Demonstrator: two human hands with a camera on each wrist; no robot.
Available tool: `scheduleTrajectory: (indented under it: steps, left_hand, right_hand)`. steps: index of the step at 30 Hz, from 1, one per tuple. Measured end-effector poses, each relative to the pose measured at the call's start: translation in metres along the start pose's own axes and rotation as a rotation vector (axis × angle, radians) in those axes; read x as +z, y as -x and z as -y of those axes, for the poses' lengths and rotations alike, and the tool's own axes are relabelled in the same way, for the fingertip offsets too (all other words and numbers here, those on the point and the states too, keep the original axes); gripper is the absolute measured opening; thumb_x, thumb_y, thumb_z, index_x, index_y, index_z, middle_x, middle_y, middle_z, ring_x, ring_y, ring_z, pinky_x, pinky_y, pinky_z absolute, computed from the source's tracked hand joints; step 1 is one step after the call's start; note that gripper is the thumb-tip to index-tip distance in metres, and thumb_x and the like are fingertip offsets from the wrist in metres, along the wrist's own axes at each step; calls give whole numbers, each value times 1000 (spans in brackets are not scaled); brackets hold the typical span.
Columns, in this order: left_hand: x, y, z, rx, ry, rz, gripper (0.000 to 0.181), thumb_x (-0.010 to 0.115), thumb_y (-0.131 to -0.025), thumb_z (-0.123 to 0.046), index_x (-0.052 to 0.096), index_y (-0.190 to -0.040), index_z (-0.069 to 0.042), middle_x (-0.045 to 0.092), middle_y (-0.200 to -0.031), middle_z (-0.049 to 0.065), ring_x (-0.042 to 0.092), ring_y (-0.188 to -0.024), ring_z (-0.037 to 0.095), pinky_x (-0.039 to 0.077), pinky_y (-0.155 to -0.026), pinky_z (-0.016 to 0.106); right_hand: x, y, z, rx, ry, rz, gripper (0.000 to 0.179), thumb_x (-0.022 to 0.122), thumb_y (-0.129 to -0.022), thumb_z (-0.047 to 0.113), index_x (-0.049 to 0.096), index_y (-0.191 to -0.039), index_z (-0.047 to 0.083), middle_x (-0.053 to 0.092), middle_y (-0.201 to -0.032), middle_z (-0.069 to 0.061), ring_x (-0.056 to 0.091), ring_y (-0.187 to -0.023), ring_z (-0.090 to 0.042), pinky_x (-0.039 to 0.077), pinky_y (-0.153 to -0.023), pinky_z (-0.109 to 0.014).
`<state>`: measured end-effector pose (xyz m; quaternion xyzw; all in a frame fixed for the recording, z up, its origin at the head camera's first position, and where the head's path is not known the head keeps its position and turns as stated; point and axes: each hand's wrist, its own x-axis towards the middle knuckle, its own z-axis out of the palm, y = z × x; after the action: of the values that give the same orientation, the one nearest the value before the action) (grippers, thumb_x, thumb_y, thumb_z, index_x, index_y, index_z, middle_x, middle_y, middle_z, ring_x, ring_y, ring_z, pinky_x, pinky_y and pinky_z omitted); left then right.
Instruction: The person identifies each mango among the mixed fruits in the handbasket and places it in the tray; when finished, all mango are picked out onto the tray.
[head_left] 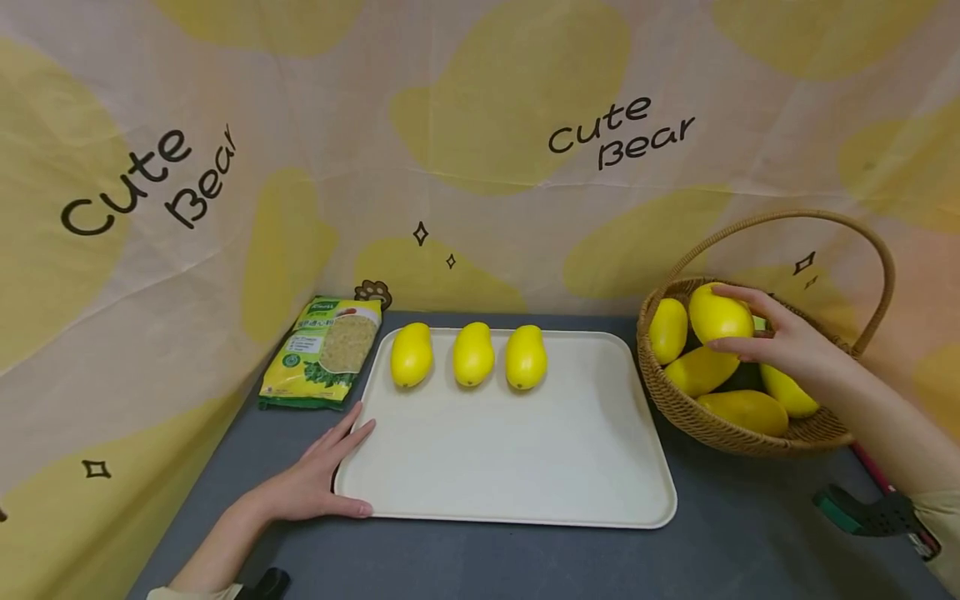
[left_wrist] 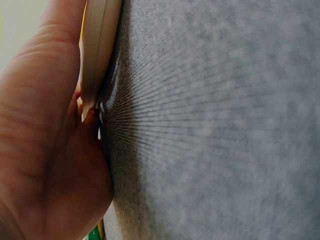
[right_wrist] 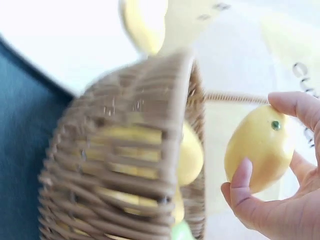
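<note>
My right hand (head_left: pixel 787 337) grips a yellow mango (head_left: pixel 718 312) between thumb and fingers, at the upper part of a wicker basket (head_left: pixel 720 429). In the right wrist view the held mango (right_wrist: pixel 260 147) shows a small green stem spot and is raised beside the basket rim (right_wrist: pixel 182 100). Several more mangoes (head_left: pixel 742 412) lie in the basket. My left hand (head_left: pixel 307 483) rests at the left front corner of a white tray (head_left: pixel 502 454), fingers spread on its left edge and thumb at the front rim. Three mangoes (head_left: pixel 473 354) stand in a row along the tray's back.
A yellow-green food packet (head_left: pixel 322 354) lies left of the tray on the grey tabletop (head_left: pixel 480 558). The basket's tall handle (head_left: pixel 885 250) arches over it. A patterned cloth (head_left: pixel 480 150) hangs behind and on the left. Something green, partly hidden, is in the basket.
</note>
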<state>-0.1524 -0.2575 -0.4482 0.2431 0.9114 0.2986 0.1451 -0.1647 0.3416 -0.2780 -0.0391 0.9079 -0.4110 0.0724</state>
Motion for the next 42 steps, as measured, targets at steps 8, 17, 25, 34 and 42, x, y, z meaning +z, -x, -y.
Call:
scheduleTrajectory:
  steps: [8,17,25,34,42]
  left_hand:
    - [-2,1,2,-7,1,-3,109,78,-72,-58,24,-156,-13,-4,-163,12,8,-144,43,9,-104,73]
    - [-3,1,2,-1,-11,-2,110,79,-72,-59,24,-156,-13,-5,-163,11,8,-144,43,9,-104,72]
    - [-2,0,3,-16,-7,8,111,78,-71,-61,24,-156,-15,-5,-164,9,8,-145,41,9,-105,71]
    - [-3,0,0,-11,-3,7,110,79,-71,-59,25,-156,-14,-4,-163,11,7,-145,42,9,-106,71]
    - [-3,0,1,-14,-5,14,111,77,-71,-62,24,-156,-15,-5,-163,10,6,-145,42,8,-106,71]
  right_hand:
    - [26,35,16,-99,-27,-79,73,65,-95,20,25,-154,37,15,-157,-14,46,-113,-38,49,-72,-26]
    - [76,46,42,-261,6,-143,78,77,-85,15,36,-151,28,27,-152,-15,46,-119,-39,47,-77,-16]
    - [128,27,46,-391,99,-167,75,82,-80,17,45,-145,26,22,-155,-18,37,-131,-41,52,-86,-48]
    - [166,-14,24,-415,65,-172,75,80,-76,-1,48,-142,17,20,-154,-21,41,-123,-39,48,-79,-47]
    - [180,-48,8,-312,50,-184,71,77,-76,2,49,-140,12,27,-147,-29,32,-131,-44,30,-99,-60]
